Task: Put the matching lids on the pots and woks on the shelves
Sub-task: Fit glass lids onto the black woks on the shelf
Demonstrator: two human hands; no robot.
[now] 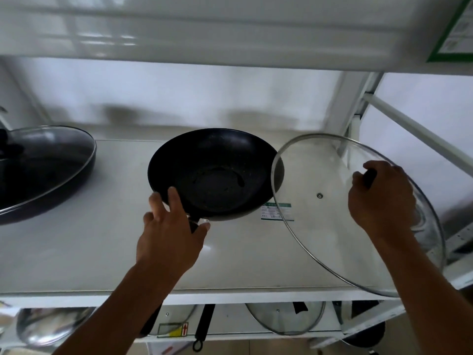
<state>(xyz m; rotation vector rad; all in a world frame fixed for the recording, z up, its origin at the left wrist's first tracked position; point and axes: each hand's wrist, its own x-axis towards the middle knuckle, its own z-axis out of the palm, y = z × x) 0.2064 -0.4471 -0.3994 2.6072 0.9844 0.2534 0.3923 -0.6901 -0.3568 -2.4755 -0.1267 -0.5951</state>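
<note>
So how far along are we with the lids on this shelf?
Done: the left wok already wears a glass lid. In hand: the right hand holds a glass lid by its knob, tilted beside the open middle wok, which the left hand steadies at the handle. Left: seat that lid; loose lids also lie on the shelf below.
</note>
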